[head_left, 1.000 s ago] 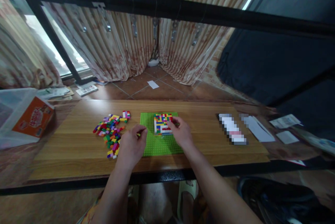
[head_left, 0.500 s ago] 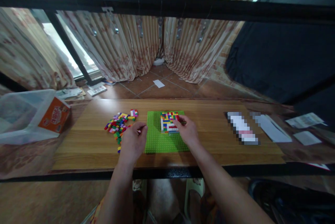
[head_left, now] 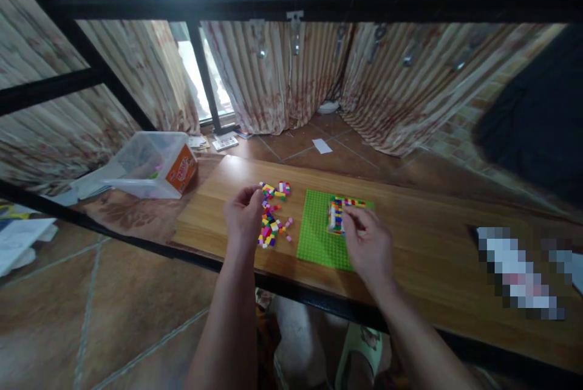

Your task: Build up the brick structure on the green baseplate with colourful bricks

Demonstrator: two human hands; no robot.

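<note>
Two bare hands work over a wooden tabletop (head_left: 423, 238). Left hand (head_left: 243, 217), fingers curled, hovers at a loose pile of small multicoloured plastic bricks (head_left: 272, 220); whether it grips one I cannot tell. Right hand (head_left: 370, 245) rests on a flat green studded baseplate (head_left: 319, 235), fingertips touching the multicoloured brick block (head_left: 339, 215) built there. Off to the left lies a clear plastic tub with an orange label (head_left: 152, 162), contents unclear.
</note>
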